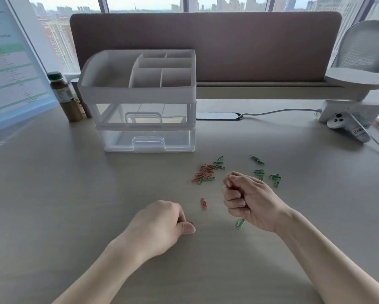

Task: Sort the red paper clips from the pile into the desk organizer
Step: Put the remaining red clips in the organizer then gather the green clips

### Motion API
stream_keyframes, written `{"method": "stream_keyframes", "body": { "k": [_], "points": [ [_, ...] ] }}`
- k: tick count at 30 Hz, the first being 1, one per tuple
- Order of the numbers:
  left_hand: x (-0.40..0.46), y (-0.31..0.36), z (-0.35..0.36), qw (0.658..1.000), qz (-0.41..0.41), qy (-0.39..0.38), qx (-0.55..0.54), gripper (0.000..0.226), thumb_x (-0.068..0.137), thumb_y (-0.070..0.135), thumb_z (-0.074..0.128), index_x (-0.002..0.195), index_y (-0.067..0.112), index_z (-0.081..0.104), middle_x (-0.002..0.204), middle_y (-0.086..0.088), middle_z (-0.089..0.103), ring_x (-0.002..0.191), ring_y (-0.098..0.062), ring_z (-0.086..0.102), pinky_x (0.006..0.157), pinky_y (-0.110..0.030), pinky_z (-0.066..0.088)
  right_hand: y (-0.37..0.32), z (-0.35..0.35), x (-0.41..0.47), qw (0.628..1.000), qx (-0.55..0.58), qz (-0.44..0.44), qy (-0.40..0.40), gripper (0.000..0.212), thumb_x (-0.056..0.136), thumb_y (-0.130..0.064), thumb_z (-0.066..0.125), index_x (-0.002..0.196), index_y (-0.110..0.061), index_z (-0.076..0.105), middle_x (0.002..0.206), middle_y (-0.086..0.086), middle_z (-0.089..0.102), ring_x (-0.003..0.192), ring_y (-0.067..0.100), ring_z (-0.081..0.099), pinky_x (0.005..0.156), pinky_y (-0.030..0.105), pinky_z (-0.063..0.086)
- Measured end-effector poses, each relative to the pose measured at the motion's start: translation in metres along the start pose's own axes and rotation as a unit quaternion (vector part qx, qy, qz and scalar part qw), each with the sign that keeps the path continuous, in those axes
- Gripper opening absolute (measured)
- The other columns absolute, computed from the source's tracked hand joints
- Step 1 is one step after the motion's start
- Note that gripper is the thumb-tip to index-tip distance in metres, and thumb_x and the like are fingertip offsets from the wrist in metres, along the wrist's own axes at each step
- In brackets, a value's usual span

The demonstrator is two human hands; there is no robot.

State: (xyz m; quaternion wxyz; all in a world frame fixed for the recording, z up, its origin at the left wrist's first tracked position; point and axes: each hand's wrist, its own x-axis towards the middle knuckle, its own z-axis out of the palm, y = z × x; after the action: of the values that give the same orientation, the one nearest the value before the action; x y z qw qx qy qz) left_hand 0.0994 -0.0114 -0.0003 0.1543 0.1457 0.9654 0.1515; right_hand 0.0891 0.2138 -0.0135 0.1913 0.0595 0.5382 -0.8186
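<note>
Daylit office desk (52,194), pale laminate. Right hand (250,200) is fisted above it, fingers curled shut around what appear to be collected red wire clips; a trace of red shows inside. Left hand (162,224) pinches thumb to fingertip on a small red item. Between them lies one loose red paper clip (203,203), long axis pointing away. Mixed red-and-green clip pile (207,173) sits beyond, before the white-and-clear plastic desk organizer (138,93), its top compartments apparently empty.

left hand (162,224) low centre of frame, fingers curled, thumb against forefinger, right hand (247,198) right of centre, closed fist, raised
</note>
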Motion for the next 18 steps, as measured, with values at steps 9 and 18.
{"method": "stream_keyframes", "body": {
  "k": [9,18],
  "points": [
    [-0.001,0.012,0.004,0.982,0.026,-0.007,0.184,0.037,0.099,0.048,0.036,0.100,0.017,0.055,0.099,-0.003,0.067,0.091,-0.025,0.065,0.073,-0.033,0.049,0.002,-0.011,-0.001,0.995,0.080,0.058,-0.002,0.023,0.086,-0.014,0.034,0.065,-0.020,0.028,0.059,-0.004,0.025,0.042,0.006,0.021,0.032,0.016,0.015],
    [0.004,0.015,0.017,0.949,0.087,0.102,0.287,0.016,0.089,0.028,0.037,0.083,0.015,0.044,0.067,0.001,0.048,0.060,-0.025,0.047,0.056,-0.031,0.037,0.008,0.000,-0.006,0.998,-0.040,-0.001,0.038,0.040,0.101,-0.028,0.037,0.067,-0.021,0.018,0.062,-0.002,0.015,0.052,0.012,0.011,0.040,0.021,0.011]
  ]
}}
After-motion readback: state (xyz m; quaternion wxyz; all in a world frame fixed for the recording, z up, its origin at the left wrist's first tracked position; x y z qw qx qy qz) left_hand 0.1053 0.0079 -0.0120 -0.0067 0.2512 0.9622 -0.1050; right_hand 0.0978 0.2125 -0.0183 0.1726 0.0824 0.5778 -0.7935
